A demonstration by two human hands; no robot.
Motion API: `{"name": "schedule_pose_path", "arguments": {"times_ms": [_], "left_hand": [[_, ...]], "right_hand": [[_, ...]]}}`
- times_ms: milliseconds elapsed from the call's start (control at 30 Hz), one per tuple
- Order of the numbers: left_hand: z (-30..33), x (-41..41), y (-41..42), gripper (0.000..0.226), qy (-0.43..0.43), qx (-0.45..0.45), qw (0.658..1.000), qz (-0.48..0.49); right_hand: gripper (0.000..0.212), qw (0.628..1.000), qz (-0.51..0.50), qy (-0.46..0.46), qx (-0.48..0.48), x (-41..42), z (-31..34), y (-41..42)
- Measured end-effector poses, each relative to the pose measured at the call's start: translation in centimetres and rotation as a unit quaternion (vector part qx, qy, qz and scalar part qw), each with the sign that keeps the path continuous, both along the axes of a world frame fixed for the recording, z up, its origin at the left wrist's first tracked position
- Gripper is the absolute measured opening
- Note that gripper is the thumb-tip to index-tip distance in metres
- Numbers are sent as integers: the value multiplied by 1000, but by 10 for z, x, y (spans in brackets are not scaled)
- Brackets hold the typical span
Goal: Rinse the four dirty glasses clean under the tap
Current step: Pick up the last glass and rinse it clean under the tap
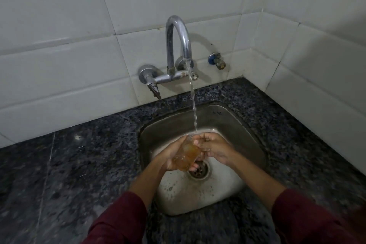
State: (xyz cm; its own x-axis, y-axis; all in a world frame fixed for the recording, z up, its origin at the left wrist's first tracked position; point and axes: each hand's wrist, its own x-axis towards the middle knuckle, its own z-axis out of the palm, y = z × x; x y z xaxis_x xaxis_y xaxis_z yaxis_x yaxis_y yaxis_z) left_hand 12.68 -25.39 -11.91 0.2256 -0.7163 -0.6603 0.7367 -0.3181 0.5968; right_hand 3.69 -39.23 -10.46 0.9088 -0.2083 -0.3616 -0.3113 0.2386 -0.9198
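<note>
A dark speckled granite counter [83, 164] fills the lower part of the view and runs into a corner at the right. A square steel sink [233, 125] is set into it near the back edge, its wet floor dotted with droplets, with a round slotted drain [200, 170] about at its middle. White glossy wall tiles [59, 69] rise behind the counter's back edge and along its right edge. A small valve with a blue collar [216, 60] juts from the back wall, above the counter's back right corner.
</note>
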Motion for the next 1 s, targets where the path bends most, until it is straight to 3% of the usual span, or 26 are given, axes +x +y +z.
{"name": "schedule_pose_path", "arguments": {"times_ms": [233,400,500,600,733,800,900,933,967,1000], "left_hand": [[2,-2,-3,58,27,-30,999,24],[10,7,-1,52,-9,-100,995,12],[25,12,-1,47,-95,-87,992,7],[36,13,-6,37,-185,-82,978,41],[33,10,-14,56,-309,-39,945,96],[27,6,-18,62,-400,13,909,114],[21,2,-22,68,-554,94,820,113],[19,2,-21,71,-576,97,805,107],[20,3,-20,72,-577,84,806,100],[23,5,-17,71,-545,51,832,92]], "right_hand": [[15,1000,-12,3,-4,1,3,-1],[19,994,0,-92,-55,12,15,-11],[12,976,12,-127,-175,20,29,-14],[20,960,-4,-139,-243,29,40,-14],[25,937,-24,-125,-324,36,50,-13],[25,918,-39,-106,-380,39,53,-9],[22,902,-60,-83,-419,43,56,0],[21,902,-64,-80,-420,43,56,0],[21,908,-69,-80,-405,43,57,-1],[21,924,-72,-87,-366,41,58,-3]]}}
